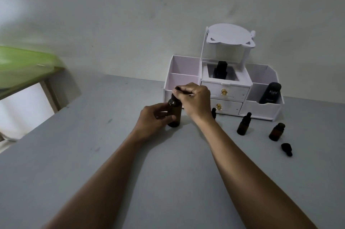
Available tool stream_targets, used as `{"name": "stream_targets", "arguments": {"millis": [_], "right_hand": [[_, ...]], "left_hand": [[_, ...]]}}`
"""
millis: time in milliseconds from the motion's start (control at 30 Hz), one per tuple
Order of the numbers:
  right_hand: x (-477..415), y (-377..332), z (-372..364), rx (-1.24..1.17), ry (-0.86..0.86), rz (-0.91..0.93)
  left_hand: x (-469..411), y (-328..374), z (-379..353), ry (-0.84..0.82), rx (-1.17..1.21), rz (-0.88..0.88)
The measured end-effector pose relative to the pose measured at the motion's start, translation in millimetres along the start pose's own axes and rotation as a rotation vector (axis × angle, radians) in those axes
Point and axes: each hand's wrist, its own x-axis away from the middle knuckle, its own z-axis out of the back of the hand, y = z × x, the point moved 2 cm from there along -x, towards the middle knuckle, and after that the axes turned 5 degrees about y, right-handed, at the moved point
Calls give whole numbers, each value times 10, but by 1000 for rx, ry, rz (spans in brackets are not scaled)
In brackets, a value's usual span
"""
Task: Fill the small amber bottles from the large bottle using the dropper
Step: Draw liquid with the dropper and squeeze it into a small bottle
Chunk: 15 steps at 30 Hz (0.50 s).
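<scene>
Near the middle of the grey table [89, 157] the large amber bottle [175, 114] stands upright, just in front of the left end of a white desk organiser [261, 109] that sits against the wall. The left hand [155, 117] wraps the bottle's body from the left, thumb and fingers curled round the glass. The right hand [195, 99] comes in from above and to the right, its fingertips pinched narrow on the black dropper top [176, 89] at the bottle's neck; whether that top is screwed down or loose cannot be told. To the right, well apart from the large bottle, a small amber bottle with a black dropper cap [243, 125] stands upright, and further right an open small amber bottle [276, 132] stands without a cap. A loose black dropper cap [287, 149] lies on its side just in front of that open bottle. Another black dropper tip [214, 112] shows beside the right wrist, the rest of it hidden. The organiser has two small drawers with gold knobs [223, 91] in its middle; a dark object [221, 69] stands in the compartment above them, and a black bottle marked Kahf [270, 93] leans in the right compartment. A blurred green shape [24, 64] fills the left edge.
</scene>
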Motion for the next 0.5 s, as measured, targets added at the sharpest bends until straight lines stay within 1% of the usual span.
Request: {"name": "stream_targets", "arguments": {"millis": [200,500], "right_hand": [[-14,-25,-37,-12,52,24],[-51,-135,37,98,-7,30]], "left_hand": [[-13,-10,-3,15,-7,-8],[-23,-25,-13,14,-35,-9]]}}
